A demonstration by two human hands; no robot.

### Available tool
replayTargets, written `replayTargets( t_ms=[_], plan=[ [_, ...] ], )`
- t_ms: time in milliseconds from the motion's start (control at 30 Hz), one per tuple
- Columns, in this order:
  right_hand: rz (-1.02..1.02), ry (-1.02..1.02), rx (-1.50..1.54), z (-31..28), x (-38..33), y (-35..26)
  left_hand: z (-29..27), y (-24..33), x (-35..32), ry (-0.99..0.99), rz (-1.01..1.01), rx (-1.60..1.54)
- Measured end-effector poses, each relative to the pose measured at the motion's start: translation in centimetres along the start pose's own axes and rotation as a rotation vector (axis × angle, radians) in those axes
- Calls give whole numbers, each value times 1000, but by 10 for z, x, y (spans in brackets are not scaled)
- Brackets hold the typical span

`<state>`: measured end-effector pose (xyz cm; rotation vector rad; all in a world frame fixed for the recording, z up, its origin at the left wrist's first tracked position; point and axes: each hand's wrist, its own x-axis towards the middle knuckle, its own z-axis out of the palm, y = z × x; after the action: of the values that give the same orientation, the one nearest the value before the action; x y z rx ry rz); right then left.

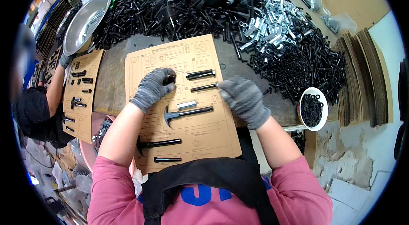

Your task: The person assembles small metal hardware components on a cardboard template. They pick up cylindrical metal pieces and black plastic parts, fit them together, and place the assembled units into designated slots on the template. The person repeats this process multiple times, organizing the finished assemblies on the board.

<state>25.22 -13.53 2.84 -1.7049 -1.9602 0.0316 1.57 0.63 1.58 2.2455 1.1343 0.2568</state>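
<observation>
A brown printed cardboard sheet (200, 133) lies before me, with outlines drawn on it. My left hand (154, 88), in a grey glove, is closed around small black parts (170, 79), perhaps nuts, over the sheet's left half. My right hand (246, 100), also gloved, reaches in from the right edge, its curled fingertips at the silver end of a slim black bolt (203, 88). Thicker black bolts (200, 75) lie just above. Below are a silver sleeve (186, 105), a T-shaped black piece (187, 114), a second T-shaped piece (159, 143) and a short bolt (167, 160).
Heaped black bolts (179, 7) fill the far table, with silver sleeves (277, 24) at right. A white bowl (324, 114) holds black rings. Cardboard sheets (360, 78) stand stacked at right. At left, a co-worker's arm (53, 90) reaches by another sheet (89, 112) and a metal bowl (72, 39).
</observation>
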Motion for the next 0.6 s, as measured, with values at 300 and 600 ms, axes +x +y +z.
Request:
replayTargets(
  t_ms=[300, 600],
  plan=[
    [310, 147, -258, -48, -51, 96, -6, -11, -6, 85, -188, -359],
    [448, -230, -473, -23, -17, 105, -2, 1, -11, 173, -76, -354]
  ],
)
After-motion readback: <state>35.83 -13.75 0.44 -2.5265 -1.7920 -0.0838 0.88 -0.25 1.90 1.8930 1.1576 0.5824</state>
